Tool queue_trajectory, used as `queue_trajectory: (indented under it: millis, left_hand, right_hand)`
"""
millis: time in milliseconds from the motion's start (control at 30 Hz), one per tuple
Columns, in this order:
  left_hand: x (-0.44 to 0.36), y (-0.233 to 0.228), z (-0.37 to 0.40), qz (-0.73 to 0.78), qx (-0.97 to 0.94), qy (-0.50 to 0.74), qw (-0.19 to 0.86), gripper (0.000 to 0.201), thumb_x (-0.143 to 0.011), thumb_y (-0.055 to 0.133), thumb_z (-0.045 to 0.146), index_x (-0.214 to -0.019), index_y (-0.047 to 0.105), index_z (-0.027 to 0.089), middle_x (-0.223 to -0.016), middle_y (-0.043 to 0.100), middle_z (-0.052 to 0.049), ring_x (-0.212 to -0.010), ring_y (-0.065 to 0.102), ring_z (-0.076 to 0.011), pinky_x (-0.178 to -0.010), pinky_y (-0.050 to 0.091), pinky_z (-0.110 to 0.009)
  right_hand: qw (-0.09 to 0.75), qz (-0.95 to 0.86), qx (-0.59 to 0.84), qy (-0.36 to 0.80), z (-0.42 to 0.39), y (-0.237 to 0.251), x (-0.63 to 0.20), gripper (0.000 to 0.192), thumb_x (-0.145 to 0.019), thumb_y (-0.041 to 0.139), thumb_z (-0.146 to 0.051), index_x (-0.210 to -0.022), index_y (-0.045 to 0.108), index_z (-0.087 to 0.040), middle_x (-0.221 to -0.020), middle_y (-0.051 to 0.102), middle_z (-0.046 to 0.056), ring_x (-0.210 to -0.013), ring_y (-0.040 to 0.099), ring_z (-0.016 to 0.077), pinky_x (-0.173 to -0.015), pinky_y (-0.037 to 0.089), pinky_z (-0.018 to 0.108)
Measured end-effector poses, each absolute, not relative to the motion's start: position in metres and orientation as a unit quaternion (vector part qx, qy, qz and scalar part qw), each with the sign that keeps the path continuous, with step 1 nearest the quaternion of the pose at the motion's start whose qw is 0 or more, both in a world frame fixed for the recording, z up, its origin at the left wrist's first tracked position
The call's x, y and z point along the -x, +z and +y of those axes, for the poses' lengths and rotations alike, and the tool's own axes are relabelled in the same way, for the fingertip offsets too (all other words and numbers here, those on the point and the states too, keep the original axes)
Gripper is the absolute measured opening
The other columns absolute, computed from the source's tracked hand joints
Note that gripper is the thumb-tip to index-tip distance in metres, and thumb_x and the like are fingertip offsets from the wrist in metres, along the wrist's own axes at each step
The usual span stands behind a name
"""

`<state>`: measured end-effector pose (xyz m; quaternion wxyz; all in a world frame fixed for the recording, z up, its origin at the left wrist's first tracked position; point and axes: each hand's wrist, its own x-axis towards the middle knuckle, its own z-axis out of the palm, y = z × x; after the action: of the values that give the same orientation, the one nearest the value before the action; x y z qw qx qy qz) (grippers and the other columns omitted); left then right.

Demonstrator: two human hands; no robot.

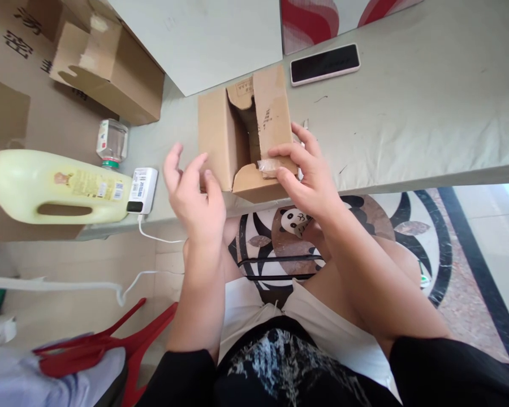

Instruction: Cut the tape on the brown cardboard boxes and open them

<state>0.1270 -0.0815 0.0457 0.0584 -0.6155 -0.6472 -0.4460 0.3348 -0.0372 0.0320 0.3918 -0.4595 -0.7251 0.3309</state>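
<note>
A small brown cardboard box [214, 130] sits on the cloth-covered table in front of me, its top partly open with a dark gap between the flaps. My right hand [307, 169] is at the box's right side, thumb and fingers on the right flap beside a strip of clear tape [270, 167]. Beyond those fingers, a small pale item is mostly hidden. My left hand [195, 189] is at the box's near left corner, fingers spread and curved, holding nothing. Whether its fingertips touch the cardboard I cannot tell.
Behind the box stands a white panel [212, 39]; a phone [324, 64] lies to its right. On the left are another cardboard box [119, 68], a clear bottle [112, 141], a large yellow jug [63, 186] and a white corded device [143, 190]. A red chair [139, 345] stands below.
</note>
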Motion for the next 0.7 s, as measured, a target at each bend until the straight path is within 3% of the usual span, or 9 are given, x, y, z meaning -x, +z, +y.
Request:
queue_trajectory:
  millis: [133, 200, 233, 367, 533, 700]
  left_hand:
    - [-0.153, 0.085, -0.085, -0.589, 0.719, -0.369, 0.000, 0.024, -0.095, 0.054, 0.020, -0.109, 0.070, 0.030, -0.120, 0.068, -0.003, -0.137, 0.055, -0.0259, -0.127, 0.038, -0.049]
    - [-0.167, 0.102, -0.085, -0.594, 0.749, -0.291, 0.024, 0.021, -0.091, 0.059, 0.023, -0.109, 0.070, 0.027, -0.115, 0.072, -0.003, -0.127, 0.061, -0.0276, -0.128, 0.035, -0.051]
    - [-0.173, 0.109, -0.085, -0.623, 0.745, -0.237, 0.009, 0.024, -0.092, 0.060, 0.027, -0.113, 0.069, 0.026, -0.117, 0.072, -0.004, -0.123, 0.064, -0.0292, -0.129, 0.029, -0.057]
    - [-0.186, 0.123, -0.084, -0.728, 0.675, -0.109, -0.045, 0.031, -0.093, 0.058, 0.038, -0.122, 0.067, 0.028, -0.132, 0.067, -0.010, -0.129, 0.059, -0.0367, -0.121, 0.031, -0.067]
    - [-0.184, 0.110, -0.077, -0.690, 0.684, -0.202, -0.124, 0.036, -0.091, 0.061, 0.034, -0.125, 0.063, 0.025, -0.124, 0.071, -0.009, -0.129, 0.060, -0.0318, -0.120, 0.038, -0.056]
    - [-0.180, 0.090, -0.068, -0.646, 0.608, -0.375, -0.268, 0.050, -0.088, 0.068, 0.028, -0.136, 0.054, 0.028, -0.105, 0.075, -0.005, -0.106, 0.070, -0.0230, -0.101, 0.055, -0.041]
  right_hand:
    - [0.393, -0.725, 0.457, 0.333, -0.038, 0.031, -0.336, 0.028, -0.094, 0.051, -0.033, -0.118, 0.065, -0.029, -0.158, 0.040, 0.007, -0.158, 0.025, 0.0303, -0.124, 0.033, 0.059]
    - [0.406, -0.728, 0.445, 0.328, -0.036, 0.026, -0.337, 0.028, -0.096, 0.050, -0.038, -0.118, 0.064, -0.028, -0.158, 0.040, 0.009, -0.157, 0.026, 0.0314, -0.124, 0.033, 0.059]
    - [0.416, -0.731, 0.434, 0.324, -0.035, 0.023, -0.337, 0.030, -0.096, 0.050, -0.041, -0.119, 0.064, -0.027, -0.158, 0.040, 0.010, -0.157, 0.027, 0.0321, -0.124, 0.033, 0.060]
    - [0.454, -0.751, 0.369, 0.306, -0.029, 0.010, -0.338, 0.041, -0.094, 0.055, -0.054, -0.124, 0.061, -0.027, -0.157, 0.040, 0.011, -0.155, 0.028, 0.0349, -0.123, 0.032, 0.062]
    - [0.466, -0.752, 0.354, 0.304, -0.026, 0.006, -0.337, 0.045, -0.092, 0.057, -0.058, -0.125, 0.059, -0.027, -0.156, 0.041, 0.012, -0.154, 0.030, 0.0354, -0.123, 0.032, 0.062]
    - [0.466, -0.749, 0.354, 0.310, -0.027, 0.008, -0.337, 0.046, -0.092, 0.055, -0.060, -0.125, 0.058, -0.028, -0.156, 0.041, 0.012, -0.154, 0.030, 0.0348, -0.123, 0.031, 0.062]
